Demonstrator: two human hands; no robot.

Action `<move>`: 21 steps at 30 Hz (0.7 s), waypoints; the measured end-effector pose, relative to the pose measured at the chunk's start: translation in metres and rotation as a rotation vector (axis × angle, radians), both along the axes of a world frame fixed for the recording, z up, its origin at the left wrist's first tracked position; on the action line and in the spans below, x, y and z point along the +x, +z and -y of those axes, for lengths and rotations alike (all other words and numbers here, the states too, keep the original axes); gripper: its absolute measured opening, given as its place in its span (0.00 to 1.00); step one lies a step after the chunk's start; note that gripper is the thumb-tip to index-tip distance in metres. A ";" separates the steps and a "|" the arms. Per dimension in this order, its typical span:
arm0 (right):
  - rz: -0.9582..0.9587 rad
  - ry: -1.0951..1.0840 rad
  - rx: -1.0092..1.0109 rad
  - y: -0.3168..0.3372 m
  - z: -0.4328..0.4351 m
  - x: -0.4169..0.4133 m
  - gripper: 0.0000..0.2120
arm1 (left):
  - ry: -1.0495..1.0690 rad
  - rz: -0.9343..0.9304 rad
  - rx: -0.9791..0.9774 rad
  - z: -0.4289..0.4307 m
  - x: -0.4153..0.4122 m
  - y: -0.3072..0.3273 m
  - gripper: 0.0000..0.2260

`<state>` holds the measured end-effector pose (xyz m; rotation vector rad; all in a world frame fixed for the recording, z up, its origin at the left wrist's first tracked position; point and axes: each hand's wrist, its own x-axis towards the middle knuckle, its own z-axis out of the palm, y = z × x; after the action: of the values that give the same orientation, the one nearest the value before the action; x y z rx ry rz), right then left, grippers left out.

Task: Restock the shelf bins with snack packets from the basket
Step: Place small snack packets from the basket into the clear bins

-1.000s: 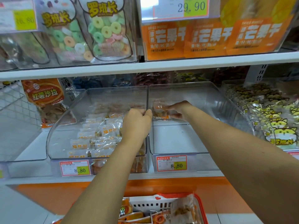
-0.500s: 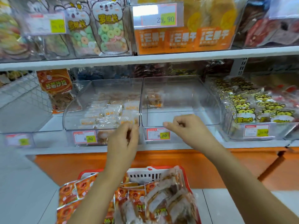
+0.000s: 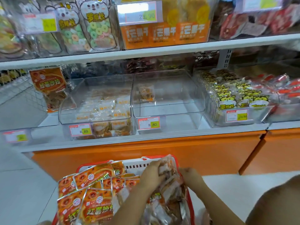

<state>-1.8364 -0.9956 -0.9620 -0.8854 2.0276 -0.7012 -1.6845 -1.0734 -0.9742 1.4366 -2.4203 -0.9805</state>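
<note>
Orange packets [image 3: 95,192] crowd the lower left of the basket [image 3: 134,166], so your left hand [image 3: 151,177] grips the clear packets [image 3: 168,181] at lower centre, likely meant for the near-empty bin [image 3: 167,109] mid-frame. Your right hand [image 3: 191,176] curls against them, though its grip is unclear.

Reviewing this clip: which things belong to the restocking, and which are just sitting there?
Part of the job: basket; clear packets, gripped by the left hand; right hand close beside them; orange packets in the basket; nearly empty bin; fuller bin.
Just there: ring sweets; orange boxes; cat-face packets; price tags.
</note>
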 end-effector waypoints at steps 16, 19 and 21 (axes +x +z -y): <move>0.061 0.248 -0.363 0.070 0.002 -0.003 0.24 | -0.031 -0.154 0.187 0.007 0.026 0.066 0.12; 0.138 0.292 -0.489 0.095 0.002 0.007 0.07 | -0.061 -0.247 0.296 0.008 0.039 0.103 0.09; 0.128 0.227 -0.584 0.102 0.002 0.007 0.08 | -0.049 -0.336 0.340 0.007 0.045 0.118 0.08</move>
<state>-1.8290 -0.9975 -0.8603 -1.3368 1.5911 -1.2125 -1.6396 -1.0801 -0.8565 1.1841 -2.1256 -1.5647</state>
